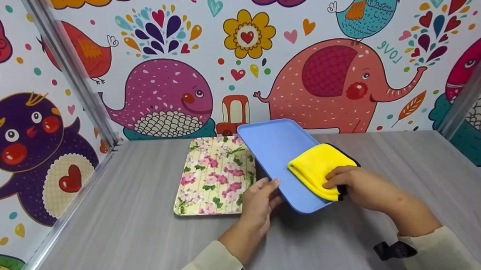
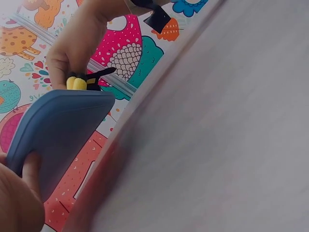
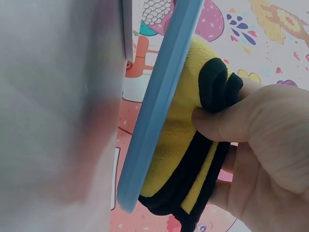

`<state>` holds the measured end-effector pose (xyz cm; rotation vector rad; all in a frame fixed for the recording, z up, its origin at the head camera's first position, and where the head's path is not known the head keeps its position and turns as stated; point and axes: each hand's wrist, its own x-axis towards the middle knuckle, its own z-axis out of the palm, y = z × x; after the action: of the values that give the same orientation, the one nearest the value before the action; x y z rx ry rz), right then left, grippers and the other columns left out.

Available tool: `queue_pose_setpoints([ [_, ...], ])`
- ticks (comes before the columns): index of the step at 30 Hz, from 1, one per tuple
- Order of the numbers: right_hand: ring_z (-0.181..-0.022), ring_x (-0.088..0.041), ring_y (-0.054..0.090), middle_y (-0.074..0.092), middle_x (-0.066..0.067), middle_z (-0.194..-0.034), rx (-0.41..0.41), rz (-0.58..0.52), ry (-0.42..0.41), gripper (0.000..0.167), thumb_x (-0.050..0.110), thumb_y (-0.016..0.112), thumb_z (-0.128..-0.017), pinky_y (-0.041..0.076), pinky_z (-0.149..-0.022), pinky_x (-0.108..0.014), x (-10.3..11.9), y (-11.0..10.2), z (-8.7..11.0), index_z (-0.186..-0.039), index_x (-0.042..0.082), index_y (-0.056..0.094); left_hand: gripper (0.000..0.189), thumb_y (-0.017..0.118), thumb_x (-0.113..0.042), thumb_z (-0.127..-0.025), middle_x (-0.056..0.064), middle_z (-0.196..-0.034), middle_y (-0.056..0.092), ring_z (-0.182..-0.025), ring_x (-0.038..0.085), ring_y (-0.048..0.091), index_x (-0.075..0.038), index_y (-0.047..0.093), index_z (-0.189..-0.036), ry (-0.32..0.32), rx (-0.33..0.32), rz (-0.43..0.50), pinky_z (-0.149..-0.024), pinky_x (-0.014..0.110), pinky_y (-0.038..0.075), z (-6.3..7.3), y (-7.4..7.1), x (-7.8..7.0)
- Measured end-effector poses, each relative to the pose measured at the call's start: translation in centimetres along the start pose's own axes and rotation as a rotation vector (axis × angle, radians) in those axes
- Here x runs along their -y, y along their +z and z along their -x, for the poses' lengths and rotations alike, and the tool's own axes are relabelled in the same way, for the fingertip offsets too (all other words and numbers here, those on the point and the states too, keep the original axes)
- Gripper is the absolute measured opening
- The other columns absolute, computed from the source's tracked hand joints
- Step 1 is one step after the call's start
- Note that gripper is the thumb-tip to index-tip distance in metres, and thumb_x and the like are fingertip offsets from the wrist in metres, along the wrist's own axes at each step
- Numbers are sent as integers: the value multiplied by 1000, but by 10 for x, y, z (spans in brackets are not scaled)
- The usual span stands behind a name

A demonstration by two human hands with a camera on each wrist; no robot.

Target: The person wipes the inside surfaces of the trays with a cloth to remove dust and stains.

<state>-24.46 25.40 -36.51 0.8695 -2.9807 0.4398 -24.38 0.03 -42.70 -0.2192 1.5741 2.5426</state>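
Note:
My left hand (image 1: pixel 258 207) grips the near left edge of a blue tray (image 1: pixel 272 143), thumb on top and fingers underneath. The tray is raised off the table and tilted. A folded yellow cloth (image 1: pixel 315 166) with black edging lies against the tray's upper face. My right hand (image 1: pixel 362 186) pinches that cloth at its right side; in the right wrist view the thumb (image 3: pixel 217 123) presses on its black-edged folds. From the left wrist view I see the tray's underside (image 2: pixel 63 130), with left-hand fingers against it. A floral tray (image 1: pixel 213 174) lies flat on the table to the left, partly hidden by the blue tray and my left hand.
The grey table (image 1: pixel 146 241) meets a back wall (image 1: pixel 234 39) printed with cartoon animals, just behind both trays. Printed side panels with metal edge strips (image 1: pixel 74 74) stand at left and right. A black strap (image 1: pixel 396 250) hangs at the right sleeve.

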Motion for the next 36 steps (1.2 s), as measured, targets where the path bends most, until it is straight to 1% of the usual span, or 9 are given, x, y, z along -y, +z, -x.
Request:
queue_pose_setpoints([
  [3, -113, -34, 67, 73, -11, -120, -3, 0, 23, 39, -8, 70, -90, 58, -98, -54, -3, 0, 0, -115, 19, 81, 39, 68, -15, -98, 15, -122, 74, -97, 15, 73, 6, 66, -130, -1, -3, 4, -88, 32, 63, -1, 0, 0],
  [7, -110, -32, 68, 73, -10, -118, -27, -1, 24, 40, -10, 67, -90, 58, -97, -53, -4, 1, -1, -115, 19, 81, 38, 68, -13, -98, 14, -117, 75, -95, 14, 73, 8, 65, -129, 17, -9, 26, -86, 31, 63, -1, 1, 1],
  [10, -109, -32, 68, 73, -11, -118, -37, -5, 46, 41, -9, 66, -91, 59, -97, -53, -4, 1, -1, -117, 19, 80, 39, 68, -12, -98, 14, -115, 75, -94, 13, 73, 10, 64, -129, 32, -11, 39, -85, 30, 63, 0, 2, 1],
  [15, -113, -34, 67, 73, -11, -122, -16, 8, 116, 41, -6, 67, -92, 57, -99, -55, -1, 1, -1, -121, 21, 78, 40, 69, -13, -98, 16, -119, 74, -96, 14, 72, 9, 64, -130, 37, -17, 37, -86, 30, 63, 0, 3, 2],
  [19, -115, -34, 66, 73, -12, -125, -5, 21, 148, 44, -6, 67, -92, 56, -101, -55, 2, 1, -1, -127, 19, 75, 40, 68, -13, -98, 17, -123, 73, -98, 14, 71, 9, 63, -132, 37, -24, 40, -86, 30, 62, 0, 3, 2],
  [22, -114, -34, 66, 73, -12, -126, -5, 36, 151, 46, -8, 67, -91, 55, -101, -55, 6, 0, -1, -130, 16, 73, 40, 68, -14, -99, 17, -123, 73, -98, 14, 72, 8, 64, -132, 35, -29, 37, -87, 30, 62, -1, 2, 2],
  [25, -112, -32, 66, 73, -11, -126, 2, 56, 164, 46, -7, 68, -91, 55, -102, -56, 11, -2, 0, -130, 16, 73, 40, 68, -15, -99, 15, -123, 73, -99, 14, 72, 7, 64, -132, 31, -29, 34, -88, 31, 62, 0, 1, 1],
  [31, -114, -31, 67, 73, -7, -126, 30, 88, 180, 46, -4, 70, -91, 55, -102, -57, 20, -4, 1, -130, 21, 74, 40, 68, -16, -99, 15, -123, 73, -100, 15, 72, 7, 64, -133, 24, -28, 32, -90, 32, 62, 0, 1, 1],
  [36, -113, -29, 69, 75, -5, -123, 4, 108, 139, 46, -4, 71, -90, 56, -101, -55, 26, -3, 1, -128, 22, 75, 41, 68, -15, -99, 16, -125, 73, -102, 16, 72, 7, 64, -133, 32, -32, 34, -92, 33, 62, 0, 1, 0],
])
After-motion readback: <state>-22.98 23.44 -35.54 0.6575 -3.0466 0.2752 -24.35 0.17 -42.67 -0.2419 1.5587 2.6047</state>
